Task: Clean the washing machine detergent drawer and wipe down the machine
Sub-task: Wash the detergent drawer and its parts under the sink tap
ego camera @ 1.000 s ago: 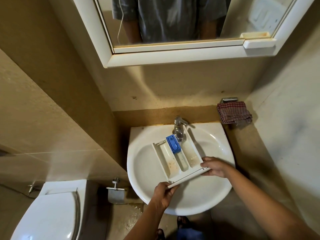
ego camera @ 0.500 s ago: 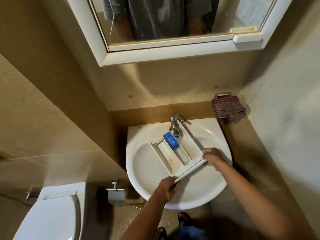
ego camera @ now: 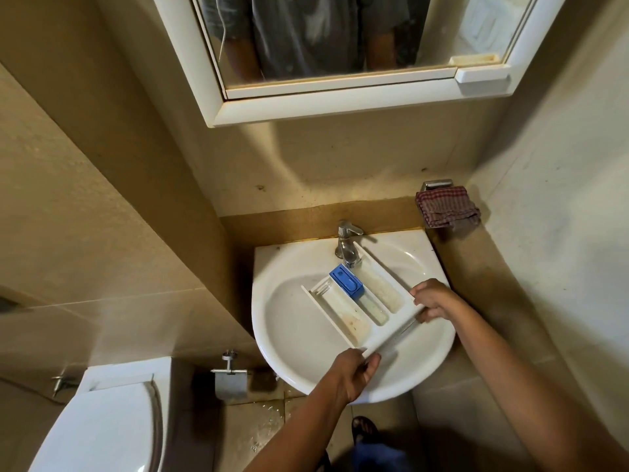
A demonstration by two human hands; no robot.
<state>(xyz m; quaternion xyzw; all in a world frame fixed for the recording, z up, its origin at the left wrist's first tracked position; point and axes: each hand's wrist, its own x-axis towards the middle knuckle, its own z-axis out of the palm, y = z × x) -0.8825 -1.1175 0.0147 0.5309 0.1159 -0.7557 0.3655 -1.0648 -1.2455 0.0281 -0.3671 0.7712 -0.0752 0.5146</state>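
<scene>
Glossy white basin (ego camera: 296, 321) | left hand (ego camera: 354, 373), right hand (ego camera: 434, 301) each grip rectangular stained plastic drawer (ego camera: 343, 311)

Beige walls (ego camera: 102, 199), mirror cabinet (ego camera: 340, 109), toilet (ego camera: 102, 424) at left (lid down).

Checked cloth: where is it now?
Head view, right side: cloth draped over a metal holder, beyond the sink's far right corner, right of the tap.

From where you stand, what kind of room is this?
A small bathroom, probably in a home: a white wash basin with a tap, a mirrored cabinet above it, and a toilet beside it.
</scene>
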